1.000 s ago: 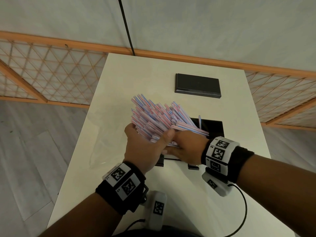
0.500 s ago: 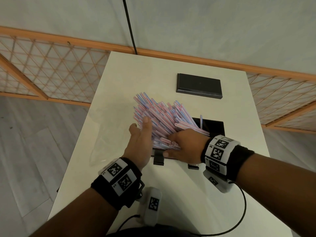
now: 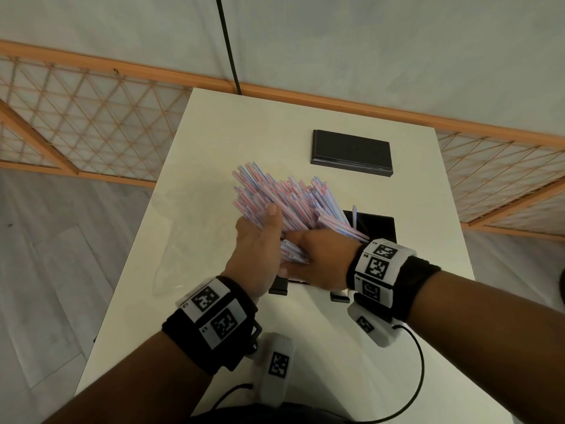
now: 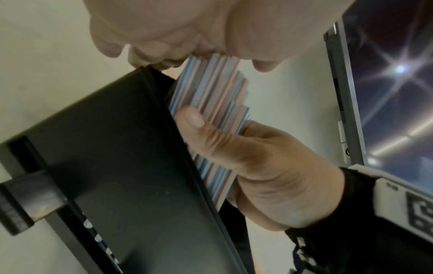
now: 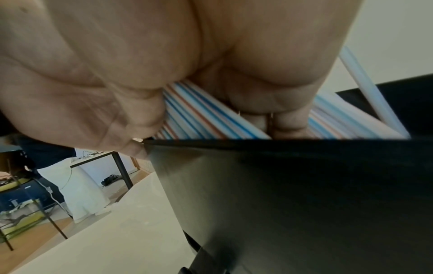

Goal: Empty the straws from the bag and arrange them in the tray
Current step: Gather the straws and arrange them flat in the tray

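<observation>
While both hands are working at the near end of a fanned bundle, the scene is reading like this:

Straws: a thick bundle of striped pink, blue and white straws (image 3: 284, 206) is leaning out of the black tray (image 3: 379, 224), near ends down between the two hands, far ends splaying up and away from them.

Right hand: the right hand (image 3: 318, 261) is curling over the bundle's near end, thumb and fingers gripping it against the tray's front wall.

Left hand: the left hand (image 3: 260, 249) is lying flat against the bundle's left flank, fingers straight, pressing and not gripping.

Bag: a clear empty bag (image 3: 180, 240) is lying on the table (image 3: 214, 142) just left of the left hand.

Beyond the hands: a flat black lid-like slab (image 3: 351, 153) is sitting farther up the table.

Handling, as a judgement: the straws are looking very light, smooth and slippery against one another, each easy to crush or kink. Squeezing one end is likely fanning them further.

Where to hold: cupping the bundle around its middle with both palms would probably be keeping it together while it is being laid down flat in the tray.
</observation>
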A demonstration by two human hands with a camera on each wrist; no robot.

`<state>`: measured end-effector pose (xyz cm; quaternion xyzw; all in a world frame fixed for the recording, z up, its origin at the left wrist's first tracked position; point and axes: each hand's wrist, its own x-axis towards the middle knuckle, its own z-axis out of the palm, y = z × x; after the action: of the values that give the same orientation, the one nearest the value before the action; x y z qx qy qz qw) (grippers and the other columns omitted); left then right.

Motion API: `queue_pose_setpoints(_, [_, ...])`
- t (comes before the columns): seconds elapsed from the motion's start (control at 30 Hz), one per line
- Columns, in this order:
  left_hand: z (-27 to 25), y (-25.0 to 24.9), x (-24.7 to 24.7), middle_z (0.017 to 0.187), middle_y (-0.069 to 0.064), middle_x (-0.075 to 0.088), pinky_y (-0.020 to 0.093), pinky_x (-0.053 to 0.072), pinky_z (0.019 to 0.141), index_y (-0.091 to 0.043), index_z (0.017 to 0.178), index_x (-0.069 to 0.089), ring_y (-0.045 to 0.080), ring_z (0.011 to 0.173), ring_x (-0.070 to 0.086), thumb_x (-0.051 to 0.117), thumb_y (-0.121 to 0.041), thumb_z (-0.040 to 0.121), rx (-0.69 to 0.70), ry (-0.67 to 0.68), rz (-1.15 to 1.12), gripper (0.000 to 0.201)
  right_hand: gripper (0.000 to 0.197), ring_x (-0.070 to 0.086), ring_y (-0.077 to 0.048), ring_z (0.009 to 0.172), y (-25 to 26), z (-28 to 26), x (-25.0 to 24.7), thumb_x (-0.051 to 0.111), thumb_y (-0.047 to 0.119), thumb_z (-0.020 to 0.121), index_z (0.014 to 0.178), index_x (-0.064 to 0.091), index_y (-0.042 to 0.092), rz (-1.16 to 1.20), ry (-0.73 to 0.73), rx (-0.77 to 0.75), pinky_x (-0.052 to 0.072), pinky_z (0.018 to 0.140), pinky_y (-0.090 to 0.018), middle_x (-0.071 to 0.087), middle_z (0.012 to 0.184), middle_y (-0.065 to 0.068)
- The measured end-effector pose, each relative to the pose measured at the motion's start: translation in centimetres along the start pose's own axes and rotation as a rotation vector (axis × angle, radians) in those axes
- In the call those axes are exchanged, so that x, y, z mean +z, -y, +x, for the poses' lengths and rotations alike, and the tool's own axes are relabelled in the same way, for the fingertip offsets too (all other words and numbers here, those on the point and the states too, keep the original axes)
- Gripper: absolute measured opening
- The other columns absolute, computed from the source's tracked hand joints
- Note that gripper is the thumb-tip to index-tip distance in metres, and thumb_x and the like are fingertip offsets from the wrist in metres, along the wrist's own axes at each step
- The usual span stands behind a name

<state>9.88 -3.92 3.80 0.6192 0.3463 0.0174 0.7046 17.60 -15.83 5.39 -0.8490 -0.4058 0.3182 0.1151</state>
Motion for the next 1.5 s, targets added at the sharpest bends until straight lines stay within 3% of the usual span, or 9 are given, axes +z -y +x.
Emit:
queue_pose_setpoints(0.13, [0.2, 0.5, 0.3, 0.127, 0.004, 0.058, 0.051, 0.054, 0.100, -0.011, 0.131, 0.031, 0.020, 0.118, 0.062, 0.047, -0.068, 0.087, 0.161, -0.049, 0.069, 0.073, 0.030, 0.063, -0.015, 0.085, 0.2, 0.3, 0.4, 0.062, 0.049, 0.087, 0.106, 0.061, 0.026, 0.088, -0.015, -0.002, 0.052, 0.083, -0.033, 0.068, 0.093, 0.006])
queue_pose_setpoints(0.33, [0.6, 1.4, 0.4, 0.130, 0.009, 0.054, 0.027, 0.054, 0.097, -0.001, 0.132, 0.027, 0.014, 0.114, 0.060, 0.056, -0.038, 0.095, 0.313, -0.086, 0.120, 0.060, 0.040, 0.064, -0.019, 0.098, 0.8, 0.2, 0.6, 0.067, 0.043, 0.085, 0.121, 0.055, 0.027, 0.198, -0.083, -0.015, 0.051, 0.090, -0.035, 0.067, 0.111, 0.004])
queue_pose_setpoints(0.63, [0.7, 1.7, 0.8, 0.127, -0.004, 0.054, 0.019, 0.052, 0.097, -0.010, 0.136, 0.024, 0.006, 0.119, 0.059, 0.054, -0.067, 0.086, 0.362, -0.034, 0.180, 0.081, 0.012, 0.052, -0.016, 0.076, 2.4, 0.3, -0.3, 0.057, 0.021, 0.090, 0.099, 0.060, 0.015, -0.059, -0.112, -0.062, 0.040, 0.069, -0.027, 0.061, 0.085, 0.002])
queue_pose_setpoints(0.77, [0.6, 0.5, -0.1, 0.105, -0.014, 0.054, 0.030, 0.055, 0.092, -0.010, 0.130, 0.027, 0.009, 0.102, 0.064, 0.054, -0.063, 0.091, 0.176, -0.130, 0.061, 0.071, 0.046, 0.062, -0.014, 0.080, 1.2, -0.9, 0.1, 0.082, 0.038, 0.070, 0.107, 0.060, 0.021, 0.205, -0.231, -0.032, 0.053, 0.076, -0.033, 0.064, 0.091, 0.009])
queue_pose_setpoints(0.9, [1.2, 0.5, -1.0, 0.104, -0.003, 0.058, 0.051, 0.052, 0.100, -0.011, 0.135, 0.037, 0.021, 0.105, 0.065, 0.052, -0.084, 0.061, -0.065, -0.131, -0.037, 0.105, 0.066, 0.060, -0.011, 0.105, 0.4, -2.8, -0.8, 0.084, 0.037, 0.070, 0.129, 0.057, 0.022, 0.193, -0.212, -0.031, 0.049, 0.095, -0.030, 0.064, 0.118, 0.008])
queue_pose_setpoints(1.1, [0.9, 0.7, -1.2, 0.113, -0.008, 0.062, 0.049, 0.042, 0.111, -0.010, 0.146, 0.039, 0.016, 0.110, 0.060, 0.050, -0.089, 0.071, -0.048, -0.058, 0.053, 0.109, 0.039, 0.067, -0.004, 0.086, -1.6, -5.3, -1.8, 0.082, 0.036, 0.074, 0.107, 0.069, 0.022, 0.155, -0.220, -0.013, 0.055, 0.084, -0.028, 0.070, 0.095, 0.011])
queue_pose_setpoints(1.2, [0.4, 0.1, -0.9, 0.144, -0.004, 0.051, 0.046, 0.032, 0.119, -0.016, 0.156, 0.029, 0.023, 0.136, 0.048, 0.033, -0.104, 0.057, -0.082, 0.036, 0.123, 0.133, 0.036, 0.065, -0.009, 0.075, -2.6, -5.1, -1.9, 0.070, 0.056, 0.076, 0.092, 0.068, 0.023, -0.034, -0.099, 0.129, 0.055, 0.075, -0.030, 0.070, 0.081, 0.006])
queue_pose_setpoints(1.3, [0.1, 0.0, -0.4, 0.141, -0.008, 0.046, 0.033, 0.029, 0.115, -0.015, 0.153, 0.032, 0.017, 0.130, 0.046, 0.030, -0.092, 0.078, -0.069, 0.077, 0.175, 0.108, 0.050, 0.063, -0.016, 0.071, -2.7, -3.8, -0.9, 0.057, 0.071, 0.077, 0.089, 0.062, 0.023, -0.112, 0.045, 0.161, 0.053, 0.071, -0.033, 0.066, 0.074, 0.002])
queue_pose_setpoints(1.5, [0.6, 1.1, -0.5, 0.158, 0.007, 0.041, 0.050, 0.025, 0.122, -0.022, 0.150, 0.042, 0.025, 0.150, 0.031, 0.019, -0.108, 0.052, -0.025, 0.076, 0.258, 0.133, 0.047, 0.060, -0.021, 0.083, -2.0, -1.4, 0.7, 0.051, 0.070, 0.082, 0.096, 0.059, 0.026, -0.108, 0.099, 0.173, 0.052, 0.080, -0.035, 0.064, 0.086, 0.002])
